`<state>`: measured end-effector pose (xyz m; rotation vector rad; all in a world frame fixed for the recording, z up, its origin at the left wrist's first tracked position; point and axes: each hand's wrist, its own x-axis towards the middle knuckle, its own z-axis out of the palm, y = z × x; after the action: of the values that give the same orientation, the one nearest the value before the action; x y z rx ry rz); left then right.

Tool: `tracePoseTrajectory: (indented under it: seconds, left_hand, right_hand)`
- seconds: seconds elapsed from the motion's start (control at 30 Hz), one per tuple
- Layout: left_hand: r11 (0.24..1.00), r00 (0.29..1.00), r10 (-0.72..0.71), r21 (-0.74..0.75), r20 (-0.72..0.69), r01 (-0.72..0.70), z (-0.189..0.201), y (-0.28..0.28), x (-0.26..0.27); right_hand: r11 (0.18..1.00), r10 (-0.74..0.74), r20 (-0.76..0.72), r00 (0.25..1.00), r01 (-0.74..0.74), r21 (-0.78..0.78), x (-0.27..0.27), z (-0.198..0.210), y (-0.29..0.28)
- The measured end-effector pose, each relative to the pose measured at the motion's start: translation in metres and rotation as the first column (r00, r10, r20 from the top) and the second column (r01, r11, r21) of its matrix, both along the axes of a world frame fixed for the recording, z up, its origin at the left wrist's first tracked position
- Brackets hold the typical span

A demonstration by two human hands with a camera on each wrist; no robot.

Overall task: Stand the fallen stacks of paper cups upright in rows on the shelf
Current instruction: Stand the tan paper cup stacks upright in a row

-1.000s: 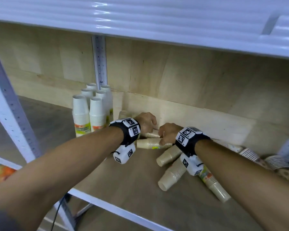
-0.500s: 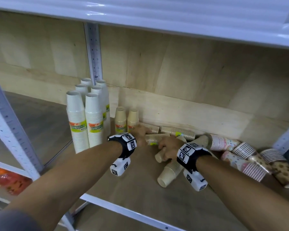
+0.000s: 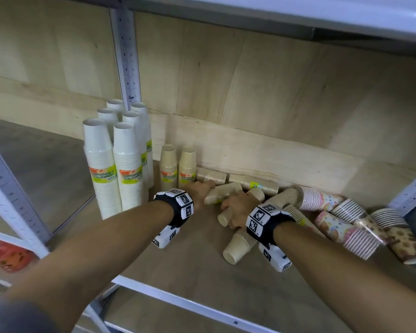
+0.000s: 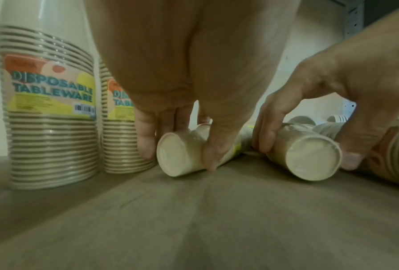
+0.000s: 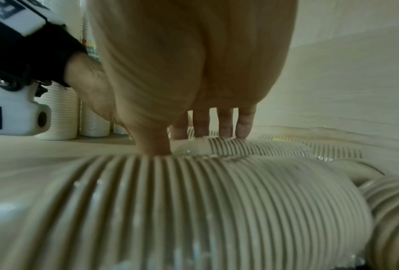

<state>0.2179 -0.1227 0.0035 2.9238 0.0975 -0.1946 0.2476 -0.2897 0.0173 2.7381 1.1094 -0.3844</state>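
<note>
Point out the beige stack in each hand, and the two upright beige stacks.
Left hand's stack (image 4: pixel 182 160), left wrist view, on its side wall near the base.
Right hand's stack (image 4: pixel 309 159), left wrist view, on its round base.
Upright beige stacks (image 3: pixel 169 164), head view, on the left one's side.

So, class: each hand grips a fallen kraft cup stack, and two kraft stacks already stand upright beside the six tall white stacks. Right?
One slip: the head view shows five tall white stacks, not six. Otherwise right: two upright kraft stacks, and each hand, left hand and right hand, grips a fallen kraft stack.
</note>
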Motion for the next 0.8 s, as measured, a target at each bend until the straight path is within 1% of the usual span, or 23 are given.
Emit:
tracePoseTrajectory:
  seconds: [0.17,0.27,0.37,0.47,0.5,0.57,0.63,0.7,0.8]
  left_hand:
    - [0.999,0.999,-0.032,-0.013,0.001,0.032,0.004,0.002,-0.003]
    - [0.999,0.999,-0.048,-0.014,-0.017,0.048,0.007,0.002,-0.005]
    - [0.996,0.996,-0.087,-0.009,-0.017,0.087,0.013,0.001,-0.007]
    - [0.996,0.995,-0.092,-0.002,0.023,0.092,0.028,-0.002,-0.013]
    - [0.997,0.996,-0.078,-0.014,0.037,0.079,0.033,-0.003,-0.015]
    - [0.998,0.998,-0.052,-0.030,0.047,0.054,0.045,-0.004,-0.019]
    - [0.995,0.998,-0.051,-0.084,0.038,0.054,0.053,-0.002,-0.018]
    - [0.992,0.997,-0.061,-0.110,0.043,0.066,0.062,-0.002,-0.018]
    - [0.993,0.994,-0.042,-0.103,0.100,0.052,0.076,-0.004,-0.022]
  right_hand:
    - [1.000,0.005,0.004,1.000,-0.005,0.014,0.001,0.001,-0.001]
    - [0.998,-0.018,0.006,1.000,0.018,0.061,-0.001,0.003,-0.002]
    - [0.988,-0.027,0.041,0.999,0.021,0.150,-0.005,0.008,-0.006]
    - [0.959,-0.048,0.016,0.999,0.042,0.280,-0.010,0.015,-0.009]
    - [0.954,-0.053,0.031,0.998,0.042,0.296,-0.012,0.018,-0.010]
    - [0.963,-0.076,0.103,0.992,0.046,0.265,-0.015,0.024,-0.010]
    - [0.964,-0.108,0.149,0.983,0.067,0.256,-0.018,0.028,-0.008]
    - [0.958,-0.126,0.199,0.972,0.068,0.278,-0.021,0.033,-0.006]
    - [0.945,-0.157,0.269,0.950,0.065,0.321,-0.023,0.044,-0.004]
